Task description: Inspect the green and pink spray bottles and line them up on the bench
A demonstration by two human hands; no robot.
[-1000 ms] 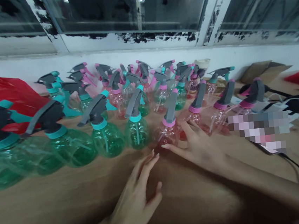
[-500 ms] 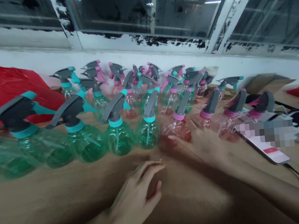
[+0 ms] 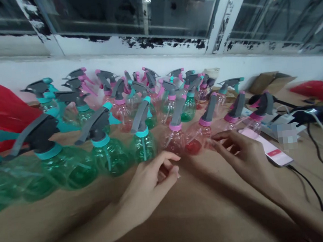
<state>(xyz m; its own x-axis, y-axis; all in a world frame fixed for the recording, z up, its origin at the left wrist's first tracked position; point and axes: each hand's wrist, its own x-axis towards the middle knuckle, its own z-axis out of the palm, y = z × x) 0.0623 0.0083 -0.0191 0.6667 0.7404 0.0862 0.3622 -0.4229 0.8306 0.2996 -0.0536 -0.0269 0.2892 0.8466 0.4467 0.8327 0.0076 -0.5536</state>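
Note:
A front row of round spray bottles runs across the table. Those on the left, like the green spray bottle (image 3: 143,143), have turquoise collars; those on the right are pink with pink collars. My left hand (image 3: 153,182) hovers in front of the row, its fingers curved and apart from the thumb, holding nothing. The tips reach just before one pink spray bottle (image 3: 176,138). To the right, my right hand (image 3: 243,153) has loosely bent fingers, with nothing visible in them. Its fingertips are beside a second pink spray bottle (image 3: 194,140); whether they touch it I cannot tell.
Behind stand several more spray bottles (image 3: 123,113) in mixed colours, against a white wall (image 3: 8,71) below windows. A red plastic bag (image 3: 3,109) lies at the left. On the right are a phone (image 3: 279,153), cables (image 3: 316,174) and a brown cardboard piece (image 3: 269,82).
My right hand has moved right, from the first pink bottle to beside the second. My left hand has come nearer the row. The view has shifted to the right.

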